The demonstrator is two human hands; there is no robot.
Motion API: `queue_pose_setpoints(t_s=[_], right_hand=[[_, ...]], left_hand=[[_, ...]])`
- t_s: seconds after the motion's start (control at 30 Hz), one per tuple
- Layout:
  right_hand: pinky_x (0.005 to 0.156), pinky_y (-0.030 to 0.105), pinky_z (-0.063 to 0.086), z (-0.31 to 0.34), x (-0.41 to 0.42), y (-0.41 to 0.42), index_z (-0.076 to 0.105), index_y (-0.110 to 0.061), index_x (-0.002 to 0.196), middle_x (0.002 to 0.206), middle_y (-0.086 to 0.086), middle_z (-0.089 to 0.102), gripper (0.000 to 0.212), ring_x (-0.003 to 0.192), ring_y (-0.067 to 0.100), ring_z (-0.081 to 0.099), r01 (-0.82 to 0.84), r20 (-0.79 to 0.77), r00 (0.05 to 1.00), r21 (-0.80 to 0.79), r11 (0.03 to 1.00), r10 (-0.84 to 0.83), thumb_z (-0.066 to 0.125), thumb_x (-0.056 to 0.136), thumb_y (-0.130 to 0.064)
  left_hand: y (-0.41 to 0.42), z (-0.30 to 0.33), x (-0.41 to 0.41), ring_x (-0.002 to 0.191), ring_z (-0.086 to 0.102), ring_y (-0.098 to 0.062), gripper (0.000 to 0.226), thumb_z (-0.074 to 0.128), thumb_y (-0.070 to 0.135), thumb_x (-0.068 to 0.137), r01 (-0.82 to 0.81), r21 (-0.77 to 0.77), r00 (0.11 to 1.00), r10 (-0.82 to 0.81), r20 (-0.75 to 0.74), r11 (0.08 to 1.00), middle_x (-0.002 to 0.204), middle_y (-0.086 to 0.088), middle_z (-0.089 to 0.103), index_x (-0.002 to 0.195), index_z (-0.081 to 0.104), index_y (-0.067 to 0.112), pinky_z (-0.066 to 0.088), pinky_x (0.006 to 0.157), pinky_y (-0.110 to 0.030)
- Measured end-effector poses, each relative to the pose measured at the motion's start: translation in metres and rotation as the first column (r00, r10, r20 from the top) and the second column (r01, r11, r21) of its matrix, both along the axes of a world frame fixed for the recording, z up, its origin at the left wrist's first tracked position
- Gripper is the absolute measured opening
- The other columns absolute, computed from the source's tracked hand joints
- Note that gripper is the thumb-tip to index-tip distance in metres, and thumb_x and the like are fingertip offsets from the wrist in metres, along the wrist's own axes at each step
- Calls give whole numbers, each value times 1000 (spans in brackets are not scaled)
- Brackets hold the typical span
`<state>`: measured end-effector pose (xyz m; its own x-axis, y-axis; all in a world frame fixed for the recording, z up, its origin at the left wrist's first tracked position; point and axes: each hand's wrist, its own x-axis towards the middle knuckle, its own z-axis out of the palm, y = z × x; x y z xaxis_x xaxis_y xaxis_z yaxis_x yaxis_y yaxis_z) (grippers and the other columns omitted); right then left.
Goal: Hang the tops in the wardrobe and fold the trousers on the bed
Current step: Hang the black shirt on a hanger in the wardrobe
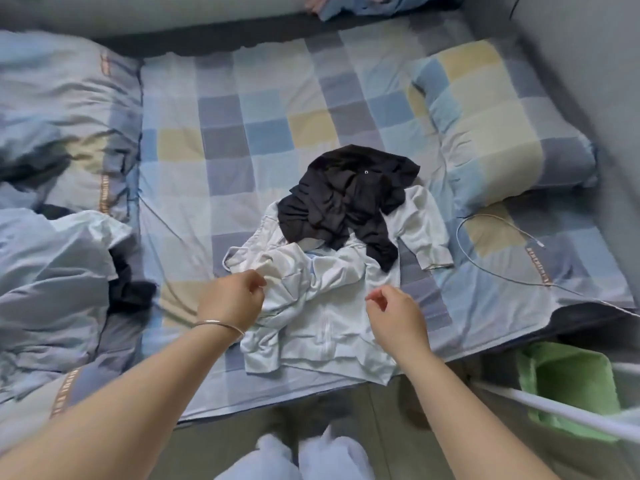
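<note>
A pale zip-front top (329,306) is spread near the front edge of the bed (242,140), with a crumpled black garment (349,199) heaped on its far part.

A fold of the pale top's fabric at its left side is pinched by the left hand (232,299); the right hand (394,317) is held just above the top, fingers loosely curled and nothing gripped. A bangle (218,325) is worn on the left wrist. A checked pillow (498,123) and a white cable (498,251) are seen to the right, a rumpled duvet (52,202) to the left, and a green basket (571,389) on the floor beside the bed.
</note>
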<state>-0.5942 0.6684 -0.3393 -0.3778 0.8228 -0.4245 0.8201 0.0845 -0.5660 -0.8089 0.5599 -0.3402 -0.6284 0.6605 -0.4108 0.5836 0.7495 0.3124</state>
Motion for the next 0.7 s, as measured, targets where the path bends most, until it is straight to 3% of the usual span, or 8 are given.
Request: queue_pose_setpoints(t_s=[0.1, 0.27, 0.43, 0.57, 0.7], right_hand=[[70, 27, 35, -53, -20, 33, 60, -17, 97, 91, -6, 52, 15, 94, 20, 51, -15, 60, 998, -28, 999, 17, 46, 91, -17], [70, 25, 32, -139, -49, 69, 60, -18, 99, 92, -4, 55, 18, 97, 20, 51, -60, 119, 991, -57, 997, 66, 45, 90, -16], [77, 29, 41, -219, -78, 101, 60, -21, 101, 105, -2, 61, 20, 105, 20, 51, -145, 177, 971, -82, 986, 157, 43, 91, -17], [85, 30, 42, -264, -97, 123, 59, -22, 104, 109, -4, 59, 21, 110, 18, 48, -172, 200, 962, -95, 981, 188, 45, 88, -19], [82, 29, 39, -291, -105, 142, 59, -22, 103, 112, -4, 58, 20, 112, 19, 47, -208, 233, 948, -66, 976, 218, 44, 89, -20]], left_hand=[[18, -58, -15, 99, 63, -24, 25, 51, 23, 84, -74, -53, 997, 76, 35, 996, 103, -1, 71, 101, 68, 30, 50, 83, -32], [68, -144, -32, 109, 54, -28, 25, 48, 24, 90, -1, -90, 1000, 3, 17, 996, 117, -5, 60, 108, 65, 24, 43, 85, -34], [134, -223, -40, 121, 36, -24, 26, 53, 26, 87, 163, 14, 984, -162, -70, 986, 125, 0, 49, 112, 62, 24, 37, 92, -35], [187, -275, -42, 124, 33, -24, 33, 59, 21, 83, 231, 79, 967, -220, -130, 970, 128, 4, 46, 115, 58, 24, 33, 92, -33], [213, -312, -38, 122, 36, -27, 45, 64, 17, 77, 268, 82, 947, -247, -207, 960, 128, -3, 44, 120, 51, 18, 31, 93, -36]])
